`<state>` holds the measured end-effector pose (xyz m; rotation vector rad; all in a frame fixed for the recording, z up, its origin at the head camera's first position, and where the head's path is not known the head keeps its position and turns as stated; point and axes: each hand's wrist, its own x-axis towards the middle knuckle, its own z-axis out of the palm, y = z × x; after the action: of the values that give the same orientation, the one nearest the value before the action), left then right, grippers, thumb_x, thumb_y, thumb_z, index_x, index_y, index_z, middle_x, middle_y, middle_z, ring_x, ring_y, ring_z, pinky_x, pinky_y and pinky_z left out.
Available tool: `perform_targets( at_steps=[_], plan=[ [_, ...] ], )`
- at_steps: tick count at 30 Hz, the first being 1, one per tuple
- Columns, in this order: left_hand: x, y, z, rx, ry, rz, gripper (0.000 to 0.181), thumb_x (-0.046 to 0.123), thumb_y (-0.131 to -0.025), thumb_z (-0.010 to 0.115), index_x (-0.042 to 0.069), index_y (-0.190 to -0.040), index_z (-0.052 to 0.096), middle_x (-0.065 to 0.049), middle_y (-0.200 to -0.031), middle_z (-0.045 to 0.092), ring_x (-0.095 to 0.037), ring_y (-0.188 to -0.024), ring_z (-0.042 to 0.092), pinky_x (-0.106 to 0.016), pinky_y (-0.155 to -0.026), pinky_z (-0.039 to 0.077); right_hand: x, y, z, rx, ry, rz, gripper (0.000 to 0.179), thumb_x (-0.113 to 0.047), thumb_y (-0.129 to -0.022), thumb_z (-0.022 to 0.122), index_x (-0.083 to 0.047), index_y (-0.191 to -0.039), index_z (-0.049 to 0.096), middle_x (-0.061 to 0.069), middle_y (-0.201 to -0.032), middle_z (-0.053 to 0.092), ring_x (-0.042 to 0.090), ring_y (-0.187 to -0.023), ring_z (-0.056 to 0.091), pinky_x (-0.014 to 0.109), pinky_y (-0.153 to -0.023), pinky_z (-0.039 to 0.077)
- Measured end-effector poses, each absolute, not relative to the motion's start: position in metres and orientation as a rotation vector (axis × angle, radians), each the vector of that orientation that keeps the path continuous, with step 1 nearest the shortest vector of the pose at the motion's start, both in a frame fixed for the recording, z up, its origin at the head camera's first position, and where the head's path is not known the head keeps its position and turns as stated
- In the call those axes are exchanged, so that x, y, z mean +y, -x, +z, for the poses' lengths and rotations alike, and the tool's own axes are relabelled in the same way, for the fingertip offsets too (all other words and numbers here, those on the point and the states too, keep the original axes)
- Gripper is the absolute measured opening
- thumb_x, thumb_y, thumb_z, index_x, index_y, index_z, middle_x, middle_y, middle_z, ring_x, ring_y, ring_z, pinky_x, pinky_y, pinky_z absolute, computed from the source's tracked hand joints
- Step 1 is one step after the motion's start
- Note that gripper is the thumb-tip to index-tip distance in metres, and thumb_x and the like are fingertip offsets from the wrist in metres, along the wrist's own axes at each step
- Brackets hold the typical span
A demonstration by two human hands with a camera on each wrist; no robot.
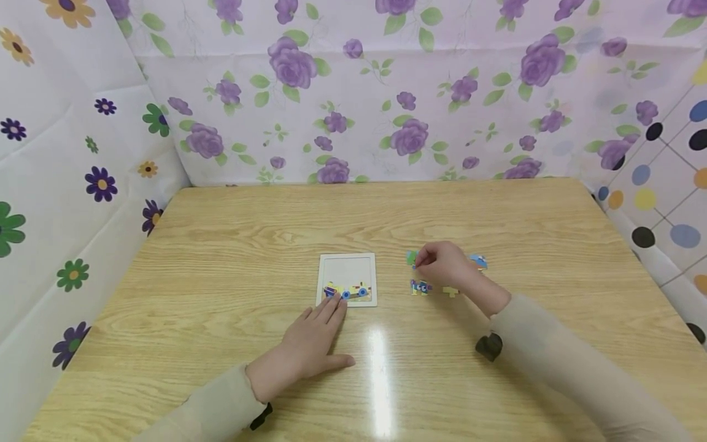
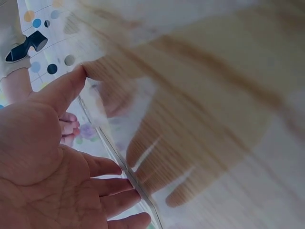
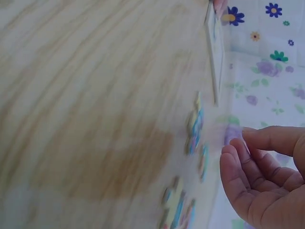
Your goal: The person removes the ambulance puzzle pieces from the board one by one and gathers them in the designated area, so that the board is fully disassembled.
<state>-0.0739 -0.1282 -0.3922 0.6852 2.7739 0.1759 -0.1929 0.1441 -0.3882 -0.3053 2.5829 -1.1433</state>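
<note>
My left hand [image 1: 315,344] lies spread on the table, its fingertips touching the lower edge of a white square puzzle frame [image 1: 319,276]. Assembled pieces [image 1: 359,293] with a yellow and blue picture fill the frame's bottom strip. My right hand [image 1: 444,264] is above the loose pieces, thumb and fingers drawn in close beside a green puzzle piece [image 1: 411,257], which it partly covers. In the right wrist view nothing shows between the thumb and fingers [image 3: 259,174]. A blue piece with a face [image 1: 421,287] sits nearer me, under that hand's left side.
Other loose pieces lie to the right: a yellow one [image 1: 451,291] and a blue one [image 1: 478,262], partly behind the right forearm. The wooden table [image 1: 248,233] ends at a wall sheet with purple flowers [image 1: 409,138]. Patterned sheets stand at both sides.
</note>
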Motion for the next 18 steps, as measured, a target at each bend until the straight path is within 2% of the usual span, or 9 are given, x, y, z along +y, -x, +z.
perform_targets(
  at_steps=[8, 13, 18],
  plan=[
    [-0.128, 0.074, -0.393, 2.779, -0.692, 0.167, 0.093, 0.057, -0.084, 0.062, -0.002, -0.147, 0.028, -0.019, -0.155, 0.023, -0.034, -0.143, 0.025, -0.051, -0.11, 0.032, 0.12, 0.19, -0.384, 2.542, 0.44, -1.251, 0.01, -0.002, -0.084, 0.067, 0.001, -0.094, 0.067, 0.011, -0.091, 0.068, 0.017, -0.081, 0.062, 0.028, -0.072, 0.053],
    [-0.127, 0.075, -0.395, 2.784, -0.686, 0.182, 0.092, 0.059, -0.085, 0.058, -0.002, -0.147, 0.029, -0.02, -0.155, 0.024, -0.034, -0.143, 0.025, -0.052, -0.109, 0.033, 0.106, 0.188, -0.384, 2.529, 0.532, -1.206, 0.012, -0.003, -0.086, 0.065, 0.0, -0.098, 0.067, 0.011, -0.097, 0.069, 0.02, -0.089, 0.064, 0.033, -0.081, 0.053],
    [-0.128, 0.074, -0.394, 2.787, -0.68, 0.179, 0.092, 0.058, -0.085, 0.06, -0.003, -0.147, 0.029, -0.02, -0.155, 0.025, -0.034, -0.142, 0.025, -0.053, -0.109, 0.033, 0.092, 0.185, -0.385, 2.495, 0.609, -1.21, 0.014, -0.001, -0.087, 0.062, 0.002, -0.099, 0.068, 0.013, -0.098, 0.069, 0.021, -0.089, 0.064, 0.034, -0.082, 0.053]
  ],
)
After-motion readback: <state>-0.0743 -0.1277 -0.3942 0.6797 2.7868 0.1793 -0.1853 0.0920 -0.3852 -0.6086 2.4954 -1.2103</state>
